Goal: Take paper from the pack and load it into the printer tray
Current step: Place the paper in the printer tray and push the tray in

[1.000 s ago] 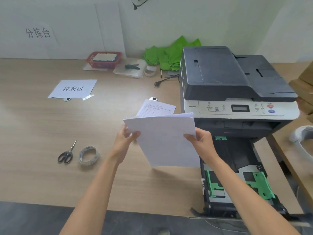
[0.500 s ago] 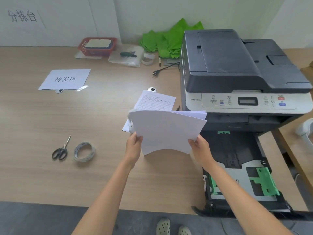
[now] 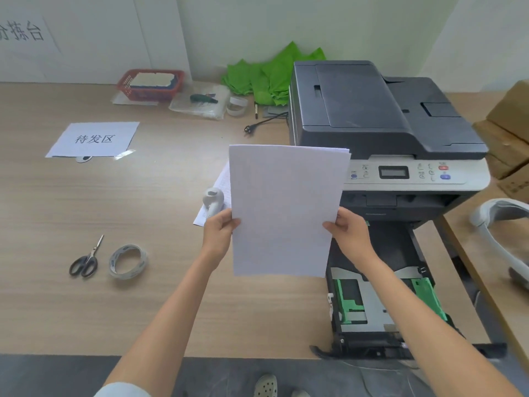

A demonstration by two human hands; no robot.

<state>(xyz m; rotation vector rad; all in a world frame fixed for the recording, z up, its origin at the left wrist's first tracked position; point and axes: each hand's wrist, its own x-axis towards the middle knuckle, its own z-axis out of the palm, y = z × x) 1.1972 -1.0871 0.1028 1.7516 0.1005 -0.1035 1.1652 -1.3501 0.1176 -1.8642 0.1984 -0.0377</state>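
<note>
In the head view, we hold the paper (image 3: 284, 210) upright in front of us, above the front part of the tabletop (image 3: 143, 310), just left of the printer (image 3: 383, 133). Half a second ago the stack was bent and tilted, with its sheets fanned at the top. Now it stands straight, its long side vertical, and the sheets look squared, with only a small step at the top right corner.

Our left hand (image 3: 219, 232) pinches the left edge of the stack, thumb in front. Our right hand (image 3: 347, 234) pinches the right edge in the same way. Both hands are closed on the paper, not spread.

The tray (image 3: 375, 308) is pulled out at the front edge of the tabletop, below our right forearm. It looks empty; we see its green guides (image 3: 350, 302) and grey floor.

We judge that the aligning is almost finished. The next step is probably to bring the stack to the right, lay it flat and lower it between the guides. The pack itself we cannot identify here.
</note>
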